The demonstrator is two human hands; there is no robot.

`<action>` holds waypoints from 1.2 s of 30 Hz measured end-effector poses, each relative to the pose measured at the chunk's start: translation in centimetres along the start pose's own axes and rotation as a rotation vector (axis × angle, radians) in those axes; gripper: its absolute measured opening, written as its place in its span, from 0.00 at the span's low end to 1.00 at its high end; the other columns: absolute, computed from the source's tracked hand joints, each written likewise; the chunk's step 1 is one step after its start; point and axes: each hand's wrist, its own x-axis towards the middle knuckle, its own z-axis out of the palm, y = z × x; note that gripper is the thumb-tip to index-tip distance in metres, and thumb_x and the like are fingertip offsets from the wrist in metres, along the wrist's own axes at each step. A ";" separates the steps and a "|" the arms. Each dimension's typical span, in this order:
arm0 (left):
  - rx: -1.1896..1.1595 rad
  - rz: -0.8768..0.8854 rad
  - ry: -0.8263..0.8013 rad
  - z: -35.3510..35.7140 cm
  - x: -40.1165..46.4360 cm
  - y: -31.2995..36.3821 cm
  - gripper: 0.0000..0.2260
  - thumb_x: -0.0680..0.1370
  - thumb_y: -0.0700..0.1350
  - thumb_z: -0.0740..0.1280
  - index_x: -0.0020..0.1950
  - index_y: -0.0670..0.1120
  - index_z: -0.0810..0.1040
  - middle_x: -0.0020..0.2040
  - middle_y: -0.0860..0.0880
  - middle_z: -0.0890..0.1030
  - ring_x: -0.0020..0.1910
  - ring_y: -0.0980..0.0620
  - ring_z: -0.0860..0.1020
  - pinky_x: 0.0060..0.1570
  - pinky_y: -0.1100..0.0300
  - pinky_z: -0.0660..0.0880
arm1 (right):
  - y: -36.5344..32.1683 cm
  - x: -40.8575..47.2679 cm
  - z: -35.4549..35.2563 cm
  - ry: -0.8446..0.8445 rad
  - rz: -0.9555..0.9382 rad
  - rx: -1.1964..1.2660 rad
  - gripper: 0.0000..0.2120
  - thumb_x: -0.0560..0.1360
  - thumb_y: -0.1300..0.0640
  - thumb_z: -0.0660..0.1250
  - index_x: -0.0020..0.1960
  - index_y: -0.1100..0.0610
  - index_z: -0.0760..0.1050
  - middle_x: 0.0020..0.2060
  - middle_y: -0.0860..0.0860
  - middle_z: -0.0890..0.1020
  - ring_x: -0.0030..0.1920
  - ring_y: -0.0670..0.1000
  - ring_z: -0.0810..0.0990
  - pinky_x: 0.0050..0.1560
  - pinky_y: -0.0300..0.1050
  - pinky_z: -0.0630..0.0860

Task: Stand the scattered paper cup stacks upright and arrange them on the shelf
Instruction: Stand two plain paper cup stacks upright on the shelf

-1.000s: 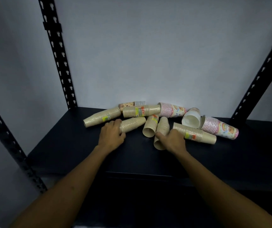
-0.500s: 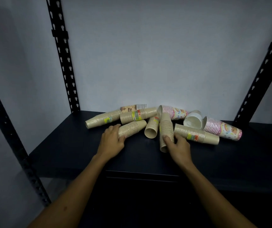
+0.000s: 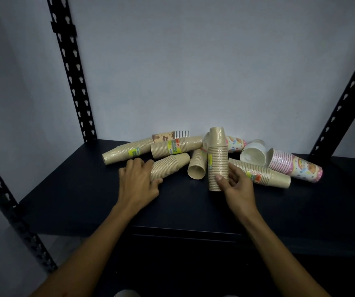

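Observation:
Several stacks of paper cups lie scattered on a dark shelf (image 3: 69, 202). My right hand (image 3: 235, 187) grips the lower part of a tan stack (image 3: 217, 159) that stands nearly upright, mouth down on the shelf. My left hand (image 3: 138, 181) rests over the wide end of a lying tan stack (image 3: 171, 166), fingers curled on it. Other tan stacks lie at the left (image 3: 127, 153), behind (image 3: 176, 146), in the middle (image 3: 198, 168) and at the right (image 3: 260, 174). A pink patterned stack (image 3: 294, 166) lies far right.
A white cup (image 3: 253, 155) lies on its side beside the pink stack. A brown patterned stack (image 3: 170, 137) and another pink one (image 3: 234, 143) lie against the grey back wall. Black perforated uprights stand at the back left (image 3: 73, 82) and back right (image 3: 343, 99).
My right hand has tipped the tan stack from lying on the shelf up to nearly vertical. My left hand has stayed on its lying stack.

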 end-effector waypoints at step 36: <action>-0.801 -0.396 -0.152 -1.3 -1.4 -2.7 0.18 0.80 0.40 0.59 0.67 0.55 0.71 0.60 0.50 0.79 0.61 0.50 0.75 0.62 0.45 0.72 | -0.6 -0.4 7.7 -0.389 -0.163 -0.149 0.27 0.76 0.71 0.62 0.72 0.55 0.63 0.59 0.43 0.77 0.62 0.41 0.75 0.63 0.38 0.72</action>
